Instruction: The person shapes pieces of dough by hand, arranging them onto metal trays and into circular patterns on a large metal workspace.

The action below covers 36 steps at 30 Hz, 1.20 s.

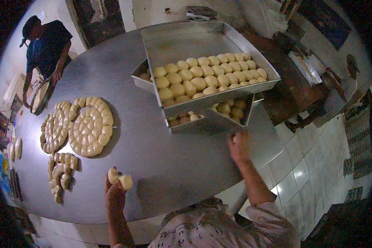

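My left hand is closed on pale dough pieces above the lower left of the steel table. My right hand is curled round a small pale piece, probably dough, near the front corner of the stacked trays. The top metal tray holds rows of round dough balls; trays beneath it, partly hidden, hold more balls. Left of my hands lie two glossy coils of dough balls and a loose group of strung dough pieces.
A co-worker at the far left holds a round pan. The steel table has a curved-looking edge in this view. A wooden bench with long trays stands at the right, above the tiled floor.
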Motion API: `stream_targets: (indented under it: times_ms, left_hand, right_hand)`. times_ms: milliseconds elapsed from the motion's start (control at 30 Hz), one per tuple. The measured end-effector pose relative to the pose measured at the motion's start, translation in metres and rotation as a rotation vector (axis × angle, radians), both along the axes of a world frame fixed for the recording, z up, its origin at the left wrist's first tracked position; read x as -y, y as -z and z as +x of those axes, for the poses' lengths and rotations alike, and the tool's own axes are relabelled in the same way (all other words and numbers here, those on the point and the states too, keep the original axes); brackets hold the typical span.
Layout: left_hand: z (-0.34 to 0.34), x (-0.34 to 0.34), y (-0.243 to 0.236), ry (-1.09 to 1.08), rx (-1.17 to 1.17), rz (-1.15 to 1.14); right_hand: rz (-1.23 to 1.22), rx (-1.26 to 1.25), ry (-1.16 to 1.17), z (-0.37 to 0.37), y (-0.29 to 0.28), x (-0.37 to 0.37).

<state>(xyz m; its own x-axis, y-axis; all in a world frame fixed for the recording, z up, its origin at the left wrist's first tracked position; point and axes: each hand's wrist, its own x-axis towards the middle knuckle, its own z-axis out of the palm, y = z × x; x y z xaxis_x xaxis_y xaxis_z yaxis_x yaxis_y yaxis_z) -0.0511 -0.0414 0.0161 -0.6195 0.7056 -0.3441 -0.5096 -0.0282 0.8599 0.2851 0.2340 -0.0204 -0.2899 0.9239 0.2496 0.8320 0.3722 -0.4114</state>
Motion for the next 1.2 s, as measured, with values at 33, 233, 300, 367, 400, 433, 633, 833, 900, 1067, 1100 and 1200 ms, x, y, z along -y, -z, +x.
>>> stream_targets:
  times_ms: [33,233,300,367,400,433,633,833,900,1067,1100,1200]
  left_hand:
    - [0.007,-0.013,0.001,-0.001,0.079,0.073]
    - [0.027,-0.031,-0.003,-0.096,0.050,0.062]
    - [0.035,-0.031,0.000,-0.130,0.005,0.130]
    - [0.046,-0.029,0.005,-0.194,0.001,0.155]
    - [0.051,-0.025,0.009,-0.241,0.013,0.149]
    - [0.054,-0.021,0.010,-0.289,0.022,0.146]
    - [0.094,-0.066,-0.020,-0.160,0.000,0.357]
    - [0.106,-0.061,-0.057,-0.254,-0.283,0.254]
    - [0.101,-0.051,-0.057,-0.227,-0.316,0.214]
    - [0.104,-0.061,-0.040,0.111,-0.444,0.282]
    - [0.099,-0.059,-0.035,0.192,-0.473,0.182]
    - [0.072,-0.035,-0.018,0.113,-0.290,0.112]
  right_hand:
    - [0.062,0.033,-0.111,-0.004,0.004,0.011]
    - [-0.369,-0.239,-0.412,0.066,-0.054,0.002]
    - [-0.680,-0.542,-0.468,0.068,-0.098,-0.021]
    - [-0.746,-1.039,-0.579,0.031,-0.151,-0.042]
    - [-0.653,-1.339,-0.669,-0.001,-0.170,-0.059]
    - [-0.531,-1.465,-0.717,-0.033,-0.187,-0.076]
    - [0.565,-0.862,-0.307,-0.191,-0.241,-0.198]
    - [-0.153,-0.527,-0.780,-0.238,-0.200,-0.141]
    - [-0.246,-0.750,-0.849,-0.210,-0.218,-0.090]
    - [-0.419,-0.418,-1.185,-0.122,-0.126,0.055]
    - [-0.477,-0.512,-1.179,-0.119,-0.094,0.068]
    - [-0.808,-0.426,-0.632,-0.062,-0.065,0.073]
